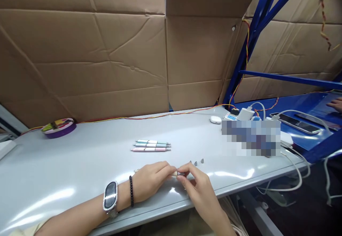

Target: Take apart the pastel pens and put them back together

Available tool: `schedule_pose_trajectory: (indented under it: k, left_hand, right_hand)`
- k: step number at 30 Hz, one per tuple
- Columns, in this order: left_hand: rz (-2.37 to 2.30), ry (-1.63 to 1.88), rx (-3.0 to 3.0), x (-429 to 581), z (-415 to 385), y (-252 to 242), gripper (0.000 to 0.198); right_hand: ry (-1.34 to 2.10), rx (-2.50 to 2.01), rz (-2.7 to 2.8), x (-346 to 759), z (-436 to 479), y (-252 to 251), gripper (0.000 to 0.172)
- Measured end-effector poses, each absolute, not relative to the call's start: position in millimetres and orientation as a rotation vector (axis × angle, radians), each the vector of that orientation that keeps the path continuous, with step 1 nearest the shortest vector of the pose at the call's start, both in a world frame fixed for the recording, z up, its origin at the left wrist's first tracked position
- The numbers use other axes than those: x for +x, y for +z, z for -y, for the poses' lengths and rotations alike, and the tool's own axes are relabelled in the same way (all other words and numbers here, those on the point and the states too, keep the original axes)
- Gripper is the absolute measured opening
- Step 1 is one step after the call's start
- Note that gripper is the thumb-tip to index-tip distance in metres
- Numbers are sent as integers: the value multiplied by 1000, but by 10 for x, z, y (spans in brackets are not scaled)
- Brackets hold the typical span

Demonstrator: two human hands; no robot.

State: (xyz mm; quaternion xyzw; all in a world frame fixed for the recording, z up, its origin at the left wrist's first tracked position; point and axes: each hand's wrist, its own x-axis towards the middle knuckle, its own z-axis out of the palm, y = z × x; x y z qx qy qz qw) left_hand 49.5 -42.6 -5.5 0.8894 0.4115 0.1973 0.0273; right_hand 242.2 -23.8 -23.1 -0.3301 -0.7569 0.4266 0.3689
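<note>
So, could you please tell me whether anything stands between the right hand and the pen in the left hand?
Nothing visible does: the right hand pinches the metal end of the pen in the left hand. The small metal pieces lie on the table beyond the right hand, not between them.

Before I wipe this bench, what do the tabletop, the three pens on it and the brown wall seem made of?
Tabletop: smooth, glossy, perhaps laminate or painted metal, given bright reflections.
Three pens: probably smooth plastic, by their pastel and white barrels.
Brown wall: matte cardboard, shown by creases.
</note>
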Motion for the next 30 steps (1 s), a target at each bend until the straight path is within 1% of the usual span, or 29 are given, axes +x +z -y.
schedule_pose_trajectory:
  k: [2,3,5,7,10,11,17,21,24,26,30]
  left_hand:
    - [-1271,587,2749,493,423,-55,33]
    - [-1276,580,2741,490,420,-55,33]
    - [-1291,578,2721,483,413,-51,33]
    - [-1293,585,2712,479,408,-44,33]
    - [-1283,609,2725,483,411,-35,33]
    - [-1282,615,2729,486,414,-32,33]
    - [-1309,617,2705,490,417,-36,36]
    - [-1342,671,2665,477,405,-40,30]
    - [-1318,699,2660,461,400,-38,24]
    - [-1282,673,2697,446,401,-41,27]
    - [-1260,628,2788,419,407,-64,41]
  right_hand:
    - [1117,-838,1942,2432,238,-224,11]
    - [1108,-847,1940,2428,238,-222,12]
    - [1053,-895,1950,2403,238,-226,21]
    - [959,-972,1979,2361,237,-238,19]
    - [847,-1044,2030,2306,235,-250,36]
    - [842,-1046,2028,2298,235,-249,37]
    - [964,-985,1935,2351,242,-236,25]
    - [1042,-944,1856,2398,237,-232,17]
    - [1073,-954,1803,2414,236,-210,18]
    - [1074,-957,1796,2416,237,-194,19]
    - [1050,-926,1762,2417,239,-188,19]
